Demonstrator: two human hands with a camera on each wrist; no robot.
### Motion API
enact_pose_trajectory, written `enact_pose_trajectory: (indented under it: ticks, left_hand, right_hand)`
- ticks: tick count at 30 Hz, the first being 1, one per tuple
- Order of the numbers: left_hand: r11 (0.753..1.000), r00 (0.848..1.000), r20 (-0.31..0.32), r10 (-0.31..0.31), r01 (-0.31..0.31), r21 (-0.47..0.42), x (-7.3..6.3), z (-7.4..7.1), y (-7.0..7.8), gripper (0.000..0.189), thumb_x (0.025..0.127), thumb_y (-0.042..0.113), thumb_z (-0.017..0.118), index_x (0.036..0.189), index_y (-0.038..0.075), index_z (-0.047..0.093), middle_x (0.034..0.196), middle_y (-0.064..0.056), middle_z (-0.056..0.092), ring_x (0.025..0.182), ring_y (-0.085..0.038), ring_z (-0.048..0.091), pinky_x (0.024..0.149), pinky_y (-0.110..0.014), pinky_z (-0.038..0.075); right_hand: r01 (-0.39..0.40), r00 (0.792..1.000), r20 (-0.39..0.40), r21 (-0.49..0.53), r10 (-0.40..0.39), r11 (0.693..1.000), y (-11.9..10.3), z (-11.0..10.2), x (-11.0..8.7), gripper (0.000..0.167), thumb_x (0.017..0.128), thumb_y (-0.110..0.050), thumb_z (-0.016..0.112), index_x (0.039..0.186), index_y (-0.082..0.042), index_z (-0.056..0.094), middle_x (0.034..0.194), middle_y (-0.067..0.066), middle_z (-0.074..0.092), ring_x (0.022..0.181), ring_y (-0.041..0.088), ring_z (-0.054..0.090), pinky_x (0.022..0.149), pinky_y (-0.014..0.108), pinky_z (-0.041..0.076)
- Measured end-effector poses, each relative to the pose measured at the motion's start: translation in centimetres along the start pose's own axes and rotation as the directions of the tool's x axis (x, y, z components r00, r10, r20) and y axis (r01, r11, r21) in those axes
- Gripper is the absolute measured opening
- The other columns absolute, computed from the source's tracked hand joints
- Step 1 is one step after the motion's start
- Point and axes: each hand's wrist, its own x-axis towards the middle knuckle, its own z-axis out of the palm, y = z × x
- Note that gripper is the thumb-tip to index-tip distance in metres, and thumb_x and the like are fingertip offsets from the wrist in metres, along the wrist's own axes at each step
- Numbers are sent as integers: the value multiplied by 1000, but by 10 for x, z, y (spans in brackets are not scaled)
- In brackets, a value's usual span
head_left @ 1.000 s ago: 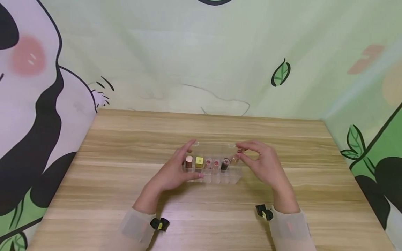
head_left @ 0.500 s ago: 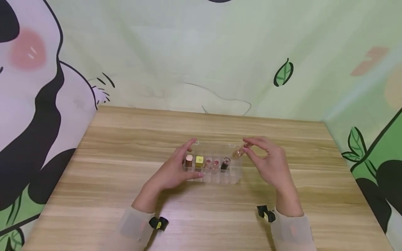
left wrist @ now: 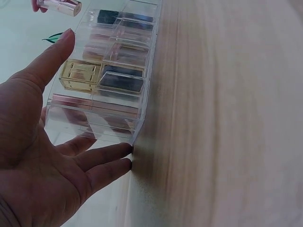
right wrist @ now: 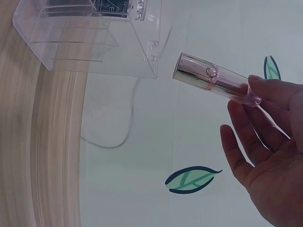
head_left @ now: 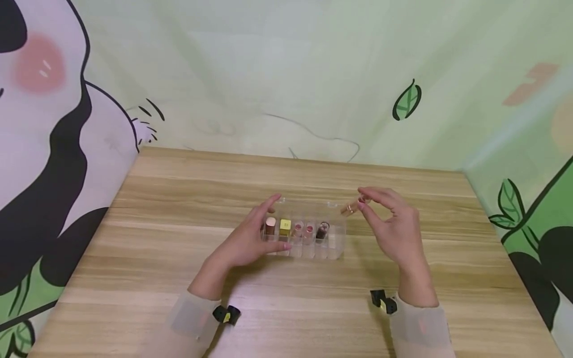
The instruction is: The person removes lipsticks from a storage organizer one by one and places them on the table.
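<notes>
In the head view a clear plastic lipstick organizer (head_left: 336,243) stands on the wooden table. My left hand (head_left: 243,243) holds its left end, thumb along the front and fingers around the side and back. Several lipsticks sit in its compartments: a brown one, a yellow-capped lipstick (head_left: 285,226), two with red tops, and a dark lipstick (head_left: 323,230). To the right, my right hand (head_left: 396,226) pinches a rose-gold lipstick (right wrist: 213,78) by one end between thumb and fingers. That lipstick is tilted in the air, apart from the organizer. The organizer's rightmost compartment holds no lipstick.
The wooden table (head_left: 179,186) extends around the organizer on all sides. Behind it rises a pale green printed backdrop (head_left: 277,74) with a panda and leaves. Each sleeve carries a small black wrist device (head_left: 227,314).
My right hand has lifted the rose-gold lipstick out of the organizer's right end and carried it up and to the right. My left hand stays on the organizer.
</notes>
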Motion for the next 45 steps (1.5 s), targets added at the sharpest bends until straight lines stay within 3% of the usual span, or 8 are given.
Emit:
enact_pose_trajectory:
  ticks: [9,17,28,35,38,43,45]
  left_hand:
    - [1000,1000,4,-1,1,-2,0,0,-1,117,83,48,92,166,58,10,158,-7,44,143,-41,50,114,-68,41]
    - [1000,1000,7,5,-5,4,0,-1,0,117,83,49,92,166,57,10,158,-8,44,141,-40,51,114,-67,42]
    - [1000,1000,6,7,-7,-6,1,-1,0,116,83,50,92,166,58,11,157,-8,45,142,-39,50,114,-67,42]
    - [1000,1000,9,-5,5,-1,1,-1,1,116,83,51,91,165,58,9,157,-7,45,143,-39,50,115,-67,41]
    - [1000,1000,7,-4,4,5,1,-1,1,116,83,52,91,165,58,10,157,-7,45,142,-39,50,114,-68,41]
    - [1000,1000,9,-2,2,4,1,-1,0,117,83,52,91,166,56,10,158,-7,44,143,-39,49,115,-67,41]
    - [1000,1000,11,-4,4,-1,1,-1,0,117,83,51,92,167,55,10,158,-7,44,144,-38,49,116,-66,40]
  right_hand:
    - [10,997,-81,16,-9,1000,2,-2,1,32,90,7,81,120,-3,81,115,14,78,105,14,69,97,13,49]
    - [-27,995,-95,10,28,1000,6,-4,0,30,92,8,79,120,-1,80,117,16,78,105,5,65,96,13,49]
    - [-77,996,-40,-36,76,996,18,0,0,30,92,7,79,121,-1,80,121,16,77,105,26,69,95,10,46]
    - [-95,995,7,-39,95,995,24,6,0,29,93,6,79,121,0,80,118,16,77,107,32,72,95,10,44]
    - [-116,993,31,-53,117,992,26,7,0,29,93,6,79,121,-1,79,115,16,77,109,33,72,95,15,46]
    - [-143,987,65,-69,148,987,27,9,-1,28,94,5,78,122,-1,79,111,15,77,111,35,72,96,38,53]
    - [-145,986,77,-69,150,987,28,11,-2,28,94,5,78,122,-1,79,110,15,78,111,35,72,96,38,53]
